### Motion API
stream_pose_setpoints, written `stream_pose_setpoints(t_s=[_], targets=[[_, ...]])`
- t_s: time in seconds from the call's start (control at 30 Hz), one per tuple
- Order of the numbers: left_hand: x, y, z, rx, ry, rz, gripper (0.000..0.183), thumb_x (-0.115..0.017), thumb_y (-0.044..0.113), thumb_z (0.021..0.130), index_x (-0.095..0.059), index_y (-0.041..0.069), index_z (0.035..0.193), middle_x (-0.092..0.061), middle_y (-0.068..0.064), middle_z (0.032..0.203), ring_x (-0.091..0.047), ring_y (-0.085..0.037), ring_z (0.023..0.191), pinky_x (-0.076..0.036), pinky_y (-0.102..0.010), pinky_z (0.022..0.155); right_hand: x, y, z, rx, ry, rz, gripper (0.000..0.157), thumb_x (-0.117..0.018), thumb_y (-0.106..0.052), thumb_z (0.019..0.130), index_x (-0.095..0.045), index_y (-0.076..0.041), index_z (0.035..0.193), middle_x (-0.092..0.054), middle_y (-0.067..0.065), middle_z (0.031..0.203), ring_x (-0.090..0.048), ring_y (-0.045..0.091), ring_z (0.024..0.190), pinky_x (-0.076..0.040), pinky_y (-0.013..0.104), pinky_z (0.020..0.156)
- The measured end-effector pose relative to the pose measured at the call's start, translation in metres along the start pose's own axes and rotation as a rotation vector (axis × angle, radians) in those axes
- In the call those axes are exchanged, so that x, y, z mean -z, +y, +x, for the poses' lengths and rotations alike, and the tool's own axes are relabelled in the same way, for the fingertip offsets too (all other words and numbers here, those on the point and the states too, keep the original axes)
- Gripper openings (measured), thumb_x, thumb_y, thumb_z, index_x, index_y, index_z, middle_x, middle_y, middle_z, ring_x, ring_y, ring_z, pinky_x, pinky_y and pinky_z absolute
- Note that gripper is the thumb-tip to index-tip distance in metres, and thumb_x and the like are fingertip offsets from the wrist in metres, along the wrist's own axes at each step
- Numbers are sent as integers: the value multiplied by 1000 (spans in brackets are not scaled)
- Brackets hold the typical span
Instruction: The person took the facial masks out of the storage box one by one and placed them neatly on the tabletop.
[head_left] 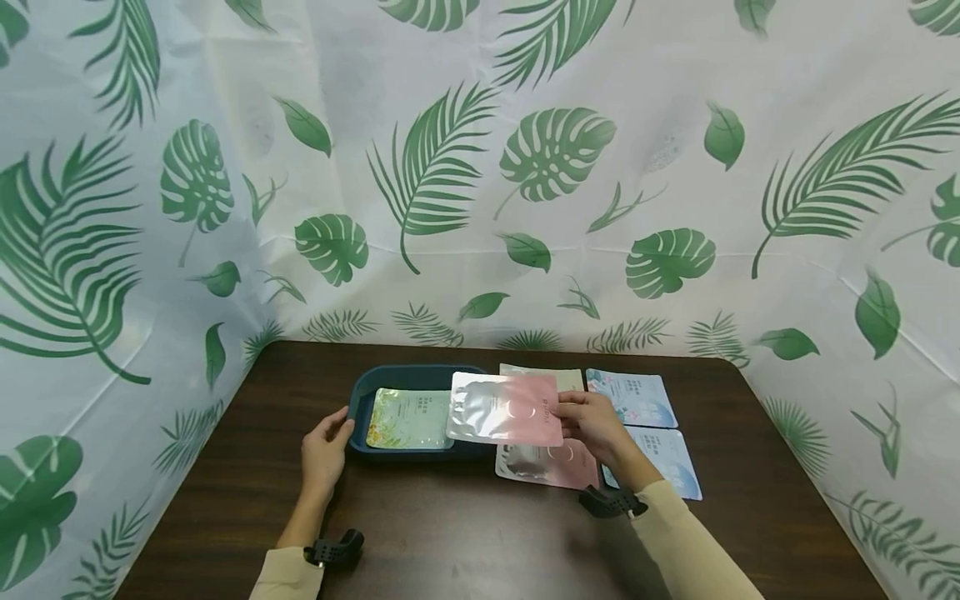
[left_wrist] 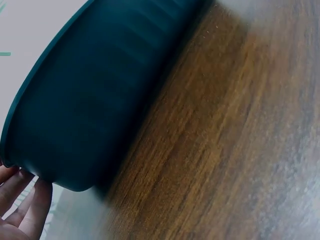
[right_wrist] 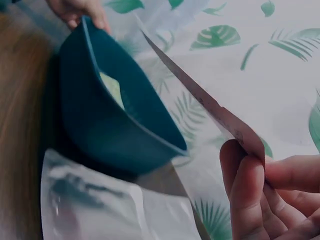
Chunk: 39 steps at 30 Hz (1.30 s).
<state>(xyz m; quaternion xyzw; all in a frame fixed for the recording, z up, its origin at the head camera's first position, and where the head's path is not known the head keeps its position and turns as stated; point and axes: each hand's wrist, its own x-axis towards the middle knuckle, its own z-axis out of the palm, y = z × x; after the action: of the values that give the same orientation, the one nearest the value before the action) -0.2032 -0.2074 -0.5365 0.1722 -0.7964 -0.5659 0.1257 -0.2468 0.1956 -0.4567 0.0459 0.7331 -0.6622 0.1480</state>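
Observation:
My left hand [head_left: 324,450] holds the left end of a dark blue plastic bin [head_left: 358,392], its fingertips at the end wall, seen close in the left wrist view. Inside the bin lies a green and yellow sachet [head_left: 408,419] that looks like a face mask packet. My right hand [head_left: 596,425] pinches a pink and silver face mask packet [head_left: 506,408] by its right edge, thumb against fingers. This packet is raised and overlaps the bin's right part in the head view. Edge-on in the right wrist view, it shows slightly bent near the fingers.
Right of the bin, another pink and silver packet [head_left: 547,464] lies on the dark wooden table [head_left: 450,533]. Behind it is a cream packet [head_left: 566,377], partly covered. Two light blue packets [head_left: 633,398] lie further right. A leaf-printed sheet [head_left: 555,292] hangs behind the table.

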Motion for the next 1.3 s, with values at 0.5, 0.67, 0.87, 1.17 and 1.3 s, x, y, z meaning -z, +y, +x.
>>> stream_pose_setpoints(t_s=[0.5,0.67,0.87,1.17,1.3], targets=[[1,-2,0,11,-14,-5,36,-58,20,99,-60,6,132,-59,-17,136,-56,-27,120,-35,-2,75,46,31,-30,-122,-23,11,33,-59,-12,95,-59,6,122,-70,-2,83,-61,12,68,-53,23,65],[0,-4,1,9,-10,3,36,-58,21,98,-60,7,132,-60,-17,136,-56,-27,119,-36,-3,75,54,39,-41,-135,-42,-5,36,-59,-14,96,-57,7,125,-71,-1,86,-62,13,71,-54,24,67],[-1,-3,1,9,-3,2,37,-58,23,99,-61,7,131,-60,-16,135,-56,-25,118,-36,-3,75,61,51,-50,-149,-32,-55,37,-58,-15,96,-56,9,125,-71,-1,86,-62,14,72,-53,26,67],[-1,-2,1,14,-13,-7,37,-57,24,99,-59,7,132,-57,-16,138,-54,-26,121,-35,-2,76,65,72,-61,-180,-54,-72,34,-59,-10,93,-58,11,120,-70,-1,84,-62,14,69,-53,27,63],[-1,-2,1,9,-14,-9,38,-57,23,99,-59,7,133,-57,-16,138,-54,-26,121,-35,-2,75,66,80,-65,-205,-82,-53,30,-60,-9,92,-60,9,117,-70,-1,82,-64,12,69,-55,27,64]])
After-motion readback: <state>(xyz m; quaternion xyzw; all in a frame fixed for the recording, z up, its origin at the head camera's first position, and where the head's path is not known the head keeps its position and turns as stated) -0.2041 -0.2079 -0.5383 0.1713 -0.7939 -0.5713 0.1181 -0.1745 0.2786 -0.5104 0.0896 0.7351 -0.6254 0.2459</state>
